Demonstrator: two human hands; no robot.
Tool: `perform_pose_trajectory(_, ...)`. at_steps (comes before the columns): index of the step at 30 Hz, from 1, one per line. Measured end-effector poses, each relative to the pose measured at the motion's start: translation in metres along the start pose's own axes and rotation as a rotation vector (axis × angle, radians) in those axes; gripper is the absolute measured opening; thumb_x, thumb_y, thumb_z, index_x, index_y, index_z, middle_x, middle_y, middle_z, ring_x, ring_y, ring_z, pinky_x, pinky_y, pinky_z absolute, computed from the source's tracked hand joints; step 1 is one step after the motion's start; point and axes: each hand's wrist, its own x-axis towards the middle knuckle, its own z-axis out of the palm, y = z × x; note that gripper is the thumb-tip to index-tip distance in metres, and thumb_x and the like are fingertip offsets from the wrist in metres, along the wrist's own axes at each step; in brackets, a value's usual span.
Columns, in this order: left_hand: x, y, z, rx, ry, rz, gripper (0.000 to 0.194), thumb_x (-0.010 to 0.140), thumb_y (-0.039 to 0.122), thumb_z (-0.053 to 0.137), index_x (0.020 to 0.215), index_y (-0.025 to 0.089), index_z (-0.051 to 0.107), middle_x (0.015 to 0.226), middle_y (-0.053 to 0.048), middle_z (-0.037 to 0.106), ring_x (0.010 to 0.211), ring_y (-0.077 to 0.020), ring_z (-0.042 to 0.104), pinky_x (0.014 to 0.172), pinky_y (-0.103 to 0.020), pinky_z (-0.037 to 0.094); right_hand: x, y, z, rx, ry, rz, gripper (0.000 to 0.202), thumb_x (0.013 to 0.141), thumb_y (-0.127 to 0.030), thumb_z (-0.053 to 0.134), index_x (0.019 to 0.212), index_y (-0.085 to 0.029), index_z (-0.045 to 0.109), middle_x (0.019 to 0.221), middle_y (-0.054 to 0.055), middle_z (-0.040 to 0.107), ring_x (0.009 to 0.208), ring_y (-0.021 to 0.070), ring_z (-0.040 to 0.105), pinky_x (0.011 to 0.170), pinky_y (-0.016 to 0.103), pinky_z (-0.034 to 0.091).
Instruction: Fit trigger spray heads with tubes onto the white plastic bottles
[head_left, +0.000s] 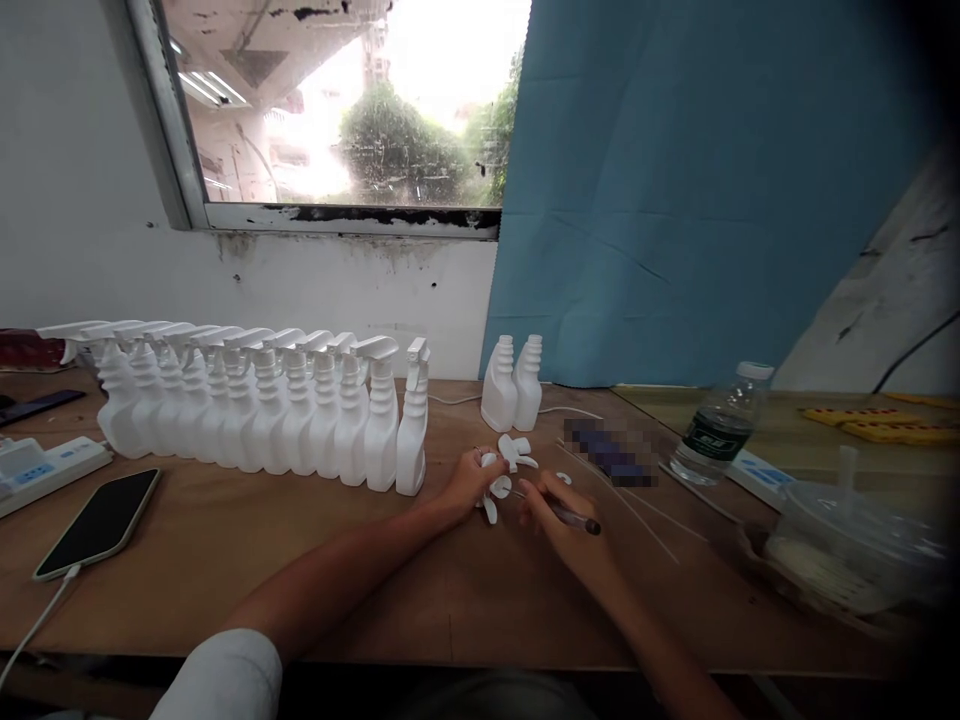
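My left hand (471, 482) is closed on a white spray head (499, 487), low over the brown table. My right hand (556, 512) grips a dark pen-like tool (576, 519), its thin tip pointing at the spray head's round opening. Just behind my hands lies another white trigger piece (514, 450). A small white ring-like part (563, 479) is beside my right fingers. Two white bottles without spray heads (499, 385) stand farther back. On the left, a long row of white bottles with spray heads (326, 410) stands upright.
A phone (99, 522) on a cable and a power strip (52, 472) lie at the left. At the right are a water bottle (716, 430), a lidded plastic cup (832, 545), another power strip (759, 478) and loose thin white tubes (637, 512).
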Motion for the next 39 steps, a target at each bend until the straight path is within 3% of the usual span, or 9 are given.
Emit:
perform_pose_trajectory(9, -0.002, 0.005, -0.001, -0.097, -0.182, -0.116, 0.033, 0.059, 0.038, 0.075, 0.063, 0.017, 0.050, 0.052, 0.005, 0.047, 0.037, -0.0059, 0.036, 0.033, -0.020, 0.031, 0.001, -0.013, -0.001, 0.333, -0.074, 0.106, 0.043, 0.087, -0.057, 0.057, 0.062, -0.024, 0.045, 0.060, 0.001, 0.065, 0.053, 0.0180, 0.063, 0.053, 0.029, 0.051)
perform_pose_trajectory(15, 0.004, 0.005, -0.005, -0.176, -0.242, -0.198, 0.042, 0.065, 0.049, 0.072, 0.061, 0.018, 0.045, 0.050, 0.005, 0.043, 0.034, -0.0057, 0.034, 0.035, -0.021, 0.026, -0.001, -0.008, 0.000, 0.046, -0.121, -0.142, 0.028, 0.094, -0.044, 0.051, 0.080, -0.025, 0.066, 0.076, 0.003, 0.069, 0.073, 0.0206, 0.066, 0.073, 0.032, 0.055)
perform_pose_trajectory(22, 0.008, -0.001, -0.006, -0.233, -0.191, -0.238, 0.046, 0.069, 0.056, 0.074, 0.067, 0.015, 0.052, 0.055, 0.003, 0.049, 0.042, -0.0079, 0.043, 0.043, -0.021, 0.030, 0.008, 0.005, 0.001, -0.125, -0.135, -0.423, 0.020, 0.092, -0.040, 0.059, 0.101, -0.030, 0.073, 0.127, 0.006, 0.063, 0.113, 0.0261, 0.062, 0.097, 0.041, 0.051)
perform_pose_trajectory(26, 0.007, 0.000, -0.005, -0.237, -0.165, -0.251, 0.047, 0.071, 0.059, 0.071, 0.072, 0.015, 0.056, 0.058, 0.001, 0.054, 0.049, -0.0111, 0.050, 0.049, -0.022, 0.037, 0.010, 0.012, 0.001, -0.209, -0.145, -0.468, 0.025, 0.089, -0.041, 0.063, 0.111, -0.031, 0.071, 0.131, 0.005, 0.064, 0.121, 0.0291, 0.059, 0.103, 0.049, 0.048)
perform_pose_trajectory(31, 0.006, 0.002, -0.005, -0.242, -0.122, -0.162, 0.042, 0.074, 0.055, 0.066, 0.084, 0.017, 0.053, 0.074, -0.002, 0.059, 0.061, -0.0158, 0.057, 0.055, -0.025, 0.045, 0.010, 0.015, -0.013, -0.093, -0.077, -0.399, 0.025, 0.089, -0.044, 0.062, 0.107, -0.029, 0.072, 0.128, 0.006, 0.067, 0.119, 0.0282, 0.061, 0.103, 0.046, 0.049)
perform_pose_trajectory(34, 0.011, -0.001, -0.009, -0.212, -0.040, -0.058, 0.037, 0.071, 0.038, 0.071, 0.091, 0.021, 0.045, 0.079, 0.002, 0.054, 0.064, -0.0143, 0.056, 0.056, -0.024, 0.045, 0.013, 0.018, -0.033, -0.034, 0.002, -0.249, 0.027, 0.093, -0.045, 0.055, 0.106, -0.027, 0.071, 0.129, 0.007, 0.066, 0.123, 0.0278, 0.059, 0.103, 0.044, 0.048)
perform_pose_trajectory(39, 0.016, -0.008, -0.014, -0.075, 0.016, 0.037, 0.055, 0.056, 0.008, 0.081, 0.099, 0.020, 0.049, 0.086, 0.001, 0.057, 0.077, -0.0141, 0.056, 0.070, -0.024, 0.046, 0.020, 0.032, -0.059, -0.021, 0.083, -0.037, 0.039, 0.089, -0.057, 0.053, 0.097, -0.024, 0.073, 0.122, 0.010, 0.069, 0.117, 0.0326, 0.062, 0.103, 0.048, 0.047)
